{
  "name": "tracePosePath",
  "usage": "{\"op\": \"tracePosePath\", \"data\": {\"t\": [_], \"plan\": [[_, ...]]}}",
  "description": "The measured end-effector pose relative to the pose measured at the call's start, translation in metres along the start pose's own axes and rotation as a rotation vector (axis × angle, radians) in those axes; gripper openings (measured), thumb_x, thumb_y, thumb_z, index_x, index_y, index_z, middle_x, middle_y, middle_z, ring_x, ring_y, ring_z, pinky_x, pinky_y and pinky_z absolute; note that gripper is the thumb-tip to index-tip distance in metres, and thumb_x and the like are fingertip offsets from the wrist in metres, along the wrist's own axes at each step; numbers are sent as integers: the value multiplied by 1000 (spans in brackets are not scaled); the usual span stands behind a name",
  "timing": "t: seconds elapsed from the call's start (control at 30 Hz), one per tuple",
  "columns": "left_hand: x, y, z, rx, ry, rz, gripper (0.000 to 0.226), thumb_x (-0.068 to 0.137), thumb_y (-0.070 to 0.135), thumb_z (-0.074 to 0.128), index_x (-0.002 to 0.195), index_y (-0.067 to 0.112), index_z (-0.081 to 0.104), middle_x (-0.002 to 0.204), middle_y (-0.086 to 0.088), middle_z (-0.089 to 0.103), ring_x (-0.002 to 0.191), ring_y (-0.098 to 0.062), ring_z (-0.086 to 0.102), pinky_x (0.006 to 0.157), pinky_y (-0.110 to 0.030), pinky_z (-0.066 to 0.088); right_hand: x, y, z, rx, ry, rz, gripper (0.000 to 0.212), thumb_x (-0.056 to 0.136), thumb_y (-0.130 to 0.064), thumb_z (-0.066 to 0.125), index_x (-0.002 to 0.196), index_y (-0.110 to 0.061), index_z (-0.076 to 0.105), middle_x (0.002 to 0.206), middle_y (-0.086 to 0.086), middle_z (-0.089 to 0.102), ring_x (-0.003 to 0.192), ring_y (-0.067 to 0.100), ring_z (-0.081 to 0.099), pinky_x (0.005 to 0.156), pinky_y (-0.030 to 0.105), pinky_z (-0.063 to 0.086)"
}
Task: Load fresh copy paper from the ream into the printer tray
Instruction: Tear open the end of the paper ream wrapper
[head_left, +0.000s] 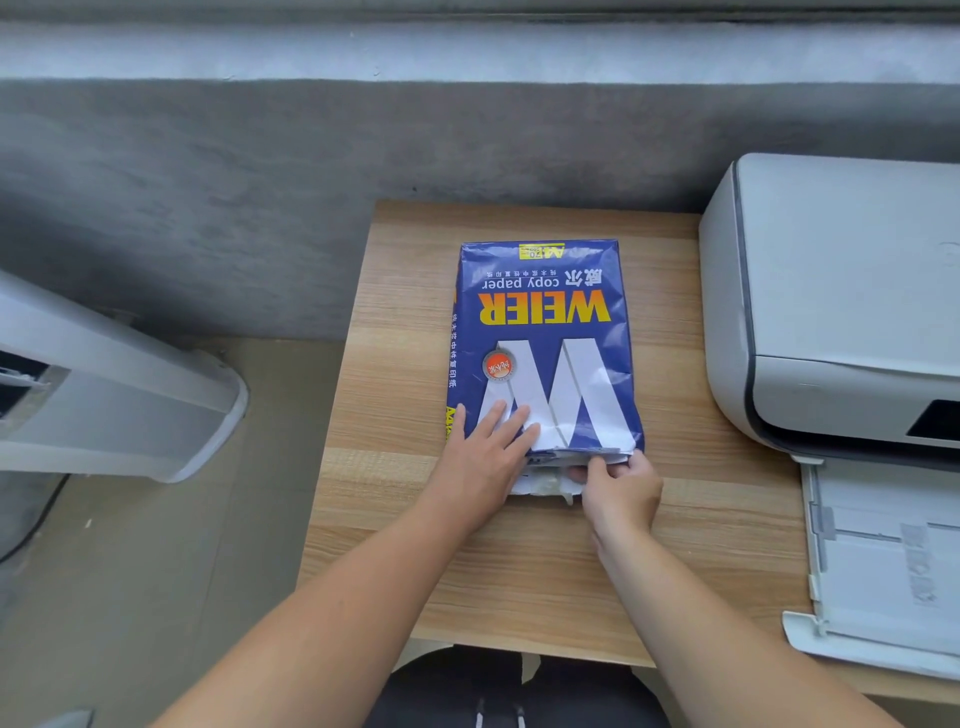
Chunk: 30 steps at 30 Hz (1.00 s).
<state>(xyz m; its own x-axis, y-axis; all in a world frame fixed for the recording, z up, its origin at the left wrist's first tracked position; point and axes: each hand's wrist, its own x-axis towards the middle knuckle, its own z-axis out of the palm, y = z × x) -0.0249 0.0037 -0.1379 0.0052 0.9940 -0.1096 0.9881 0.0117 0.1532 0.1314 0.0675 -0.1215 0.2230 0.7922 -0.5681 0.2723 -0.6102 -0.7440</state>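
A blue ream of copy paper (545, 332) lies flat on the wooden table (395, 483), its torn-open end facing me. My left hand (488, 452) presses flat on the ream's near left corner, fingers spread. My right hand (618, 483) pinches the white paper and torn wrapper flap at the open end. The white printer (831, 291) stands at the right. Its pulled-out paper tray (883, 566) juts toward me, with pale sheets or a liner inside.
A grey concrete wall runs behind the table. A white floor-standing appliance (114, 395) sits on the floor at the left, with a dark cable beside it. My dark-trousered legs show under the table's near edge.
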Motion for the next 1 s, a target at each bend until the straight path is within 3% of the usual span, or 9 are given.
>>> {"op": "tracePosePath", "data": {"t": [0.13, 0.37, 0.47, 0.6, 0.67, 0.73, 0.83, 0.93, 1.0], "plan": [[2, -2, -1, 38, -73, -20, 44, 102, 24, 60, 144, 18, 48, 159, -6, 46, 147, -36, 40, 106, -72, 40, -5, 0, -5, -1, -5, -14, 21, 90, -2, 56, 87, -21, 63, 74, 8, 75, 58, 12, 72, 60, 28, 53], [2, -4, 0, 86, -115, -59, 53, 90, 17, 75, 138, 18, 51, 155, -7, 50, 144, -38, 44, 102, -71, 45, -20, 3, -34, -87, -113, -36, 10, 95, -10, 59, 95, -14, 68, 62, 8, 64, 54, 14, 56, 57, 27, 44], [3, -2, -2, 71, -102, -75, 49, 94, 17, 70, 140, 18, 53, 157, -7, 49, 147, -37, 41, 105, -70, 43, -36, 12, -54, -122, -167, -2, 12, 98, -11, 58, 95, -19, 67, 62, 7, 64, 58, 16, 57, 59, 30, 44], [-2, -2, -7, -50, -73, -93, 40, 104, 28, 57, 140, 14, 55, 158, -7, 47, 150, -34, 36, 115, -62, 36, -71, 41, -87, -181, -287, 81, 12, 97, -7, 60, 98, -15, 69, 55, 6, 68, 48, 10, 59, 58, 27, 48], [-19, 2, -12, -242, 24, -227, 47, 97, 31, 68, 137, 10, 59, 152, -9, 53, 144, -34, 45, 112, -53, 43, -82, 50, -99, -206, -374, 165, 14, 95, -3, 61, 98, -13, 69, 64, 7, 76, 55, 16, 69, 61, 28, 56], [-44, 13, -19, -449, 140, -533, 52, 94, 33, 72, 139, 12, 57, 143, -5, 53, 132, -26, 49, 107, -39, 45, -77, 45, -100, -233, -414, 190, 15, 91, 1, 64, 99, -9, 73, 78, 3, 81, 71, 25, 76, 69, 34, 60], [-63, 22, -24, -666, 67, -949, 44, 98, 34, 65, 135, 15, 54, 131, -4, 51, 119, -24, 50, 98, -33, 41, -51, 24, -89, -265, -413, 186, 9, 91, -15, 69, 98, -11, 72, 91, 2, 80, 84, 20, 74, 70, 32, 54], [-65, 19, -20, -800, -3, -1031, 29, 98, 39, 62, 120, 20, 62, 116, 0, 64, 106, -23, 62, 86, -35, 48, -26, 7, -75, -280, -390, 125, 21, 94, -36, 67, 97, -15, 70, 98, 8, 78, 92, 29, 73, 82, 43, 58], [-62, 18, -21, -869, -14, -1051, 24, 97, 41, 63, 113, 24, 63, 106, 3, 71, 99, -21, 66, 81, -35, 51, -20, 3, -70, -265, -375, 91, 24, 97, -35, 63, 94, -13, 71, 96, 15, 78, 93, 36, 74, 85, 51, 59]]}}
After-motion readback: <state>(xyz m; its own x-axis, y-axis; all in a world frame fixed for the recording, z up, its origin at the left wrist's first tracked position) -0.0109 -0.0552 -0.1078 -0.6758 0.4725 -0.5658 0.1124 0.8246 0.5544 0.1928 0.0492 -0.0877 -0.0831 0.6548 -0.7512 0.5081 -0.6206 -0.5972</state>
